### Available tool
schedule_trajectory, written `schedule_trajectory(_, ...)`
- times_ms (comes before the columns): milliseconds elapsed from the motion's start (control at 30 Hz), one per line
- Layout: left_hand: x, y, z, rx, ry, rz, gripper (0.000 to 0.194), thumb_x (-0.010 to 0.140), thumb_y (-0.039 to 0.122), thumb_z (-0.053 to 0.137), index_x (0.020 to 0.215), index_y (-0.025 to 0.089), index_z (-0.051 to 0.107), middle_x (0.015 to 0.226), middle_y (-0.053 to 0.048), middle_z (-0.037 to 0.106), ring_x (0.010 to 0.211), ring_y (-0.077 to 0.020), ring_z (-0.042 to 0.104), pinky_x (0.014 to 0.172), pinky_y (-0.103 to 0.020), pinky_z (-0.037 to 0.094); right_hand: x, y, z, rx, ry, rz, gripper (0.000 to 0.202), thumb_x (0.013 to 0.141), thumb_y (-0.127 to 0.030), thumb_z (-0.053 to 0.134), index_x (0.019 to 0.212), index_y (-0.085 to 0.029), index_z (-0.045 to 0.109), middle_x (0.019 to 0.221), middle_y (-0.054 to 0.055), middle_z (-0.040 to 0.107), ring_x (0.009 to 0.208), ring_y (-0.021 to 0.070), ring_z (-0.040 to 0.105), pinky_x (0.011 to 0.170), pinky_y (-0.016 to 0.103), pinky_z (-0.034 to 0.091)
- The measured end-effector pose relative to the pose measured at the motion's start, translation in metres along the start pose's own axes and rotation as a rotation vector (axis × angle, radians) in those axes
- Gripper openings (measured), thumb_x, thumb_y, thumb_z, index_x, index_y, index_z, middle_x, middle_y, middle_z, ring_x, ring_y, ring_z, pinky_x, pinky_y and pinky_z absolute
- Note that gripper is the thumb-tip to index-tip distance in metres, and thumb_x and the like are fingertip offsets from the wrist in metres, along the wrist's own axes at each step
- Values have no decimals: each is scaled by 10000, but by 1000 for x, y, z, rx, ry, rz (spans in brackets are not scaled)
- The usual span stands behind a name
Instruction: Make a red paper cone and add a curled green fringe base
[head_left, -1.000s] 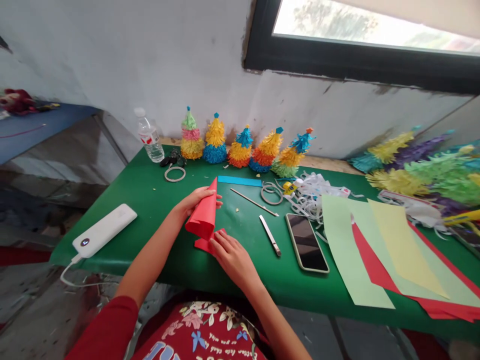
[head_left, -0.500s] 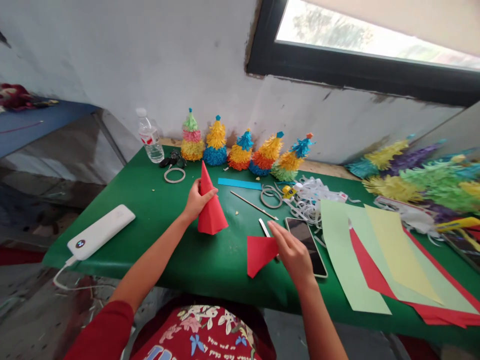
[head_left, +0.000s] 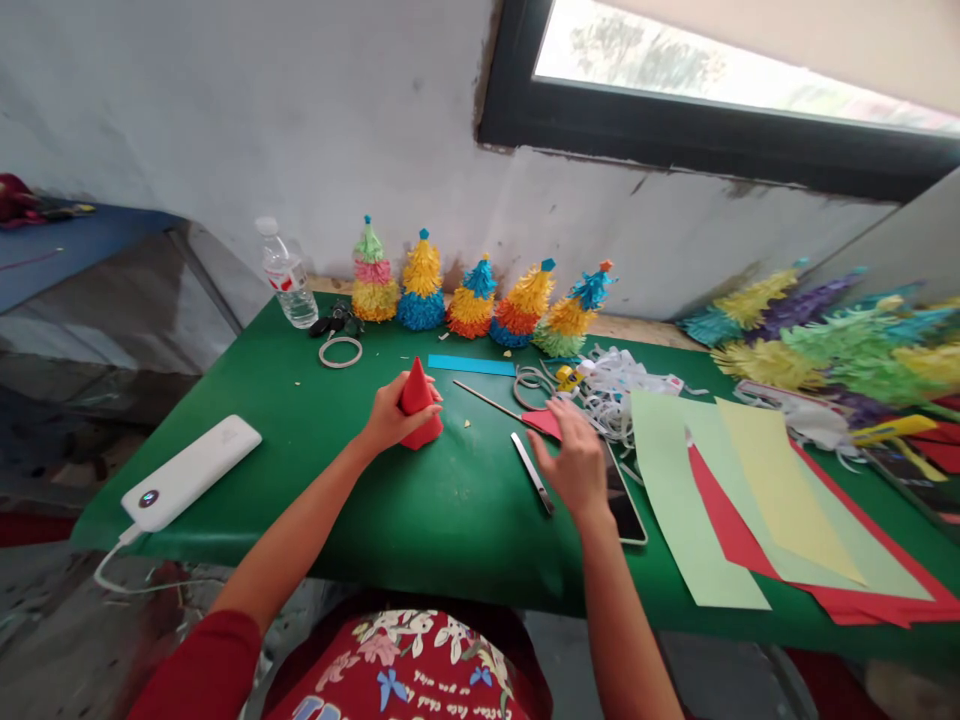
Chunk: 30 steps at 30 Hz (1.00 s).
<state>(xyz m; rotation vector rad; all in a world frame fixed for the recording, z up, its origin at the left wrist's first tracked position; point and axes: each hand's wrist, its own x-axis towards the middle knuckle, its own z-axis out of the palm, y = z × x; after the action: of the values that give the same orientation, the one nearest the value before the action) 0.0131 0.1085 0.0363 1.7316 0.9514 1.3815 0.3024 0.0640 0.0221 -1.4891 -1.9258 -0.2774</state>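
Note:
My left hand (head_left: pixel 395 412) is wrapped around a red paper cone (head_left: pixel 418 400), its tip pointing up and its wide end toward the front of the table. Fingers cover part of the cone. My right hand (head_left: pixel 574 455) is stretched out with thumb and fingers apart, over the edge of a phone (head_left: pixel 626 500). A red paper scrap (head_left: pixel 541 422) lies beside its fingertips, partly hidden by them. Just left of that hand is a slim silver metal tool (head_left: pixel 531 472), whose exact kind I cannot make out. A thin stick (head_left: pixel 484 398) lies behind the scrap.
Several fringed paper trees (head_left: pixel 472 300) stand along the wall, with a blue paper strip (head_left: pixel 471 365) before them. White ribbon curls (head_left: pixel 615 385) and green paper sheets (head_left: pixel 667 500) are on the right. A power bank (head_left: pixel 191 475) and a water bottle (head_left: pixel 289 280) are left.
The red scrap has moved from the table front to farther back, with my right hand shifting back slightly. My left hand has tilted the cone and moved its wide end farther from me.

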Motion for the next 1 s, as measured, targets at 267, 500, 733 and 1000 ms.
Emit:
schedule_trajectory(267, 0, 2, -10, -28, -65, -208, 375, 606, 342, 794, 907, 186, 635, 928, -53, 711, 879, -207, 658, 863, -321, 487, 26, -99, 67, 573, -494, -86, 986, 686, -321, 769, 1480, -186, 200, 1379, 172, 510, 1249, 291, 518, 964, 428, 479)
schedule_trajectory(500, 2, -4, -12, -151, 87, -225, 390, 674, 392, 761, 947, 160, 606, 949, -76, 705, 895, -219, 675, 840, -337, 517, 30, -106, 89, 754, -450, 31, 872, 683, -252, 764, 1424, -201, 307, 1161, 98, 668, 989, 242, 664, 831, 368, 527)
schedule_trajectory(733, 9, -7, -8, -511, 239, -554, 483, 673, 444, 774, 945, 167, 486, 914, -100, 715, 786, -216, 707, 712, -325, 561, 26, -92, 57, 664, -252, -313, 580, 772, -329, 716, 1312, -262, 515, 1438, 120, 447, 1313, 256, 445, 1034, 436, 431)
schedule_trajectory(1000, 3, -13, 2, -455, 43, -699, 615, 760, 491, 683, 1236, 181, 448, 1236, -165, 610, 1056, -289, 645, 838, -414, 549, 15, -103, 52, 560, 47, -416, 160, 848, -152, 623, 860, -280, 718, 1000, 17, 734, 1085, 194, 619, 898, 385, 531)
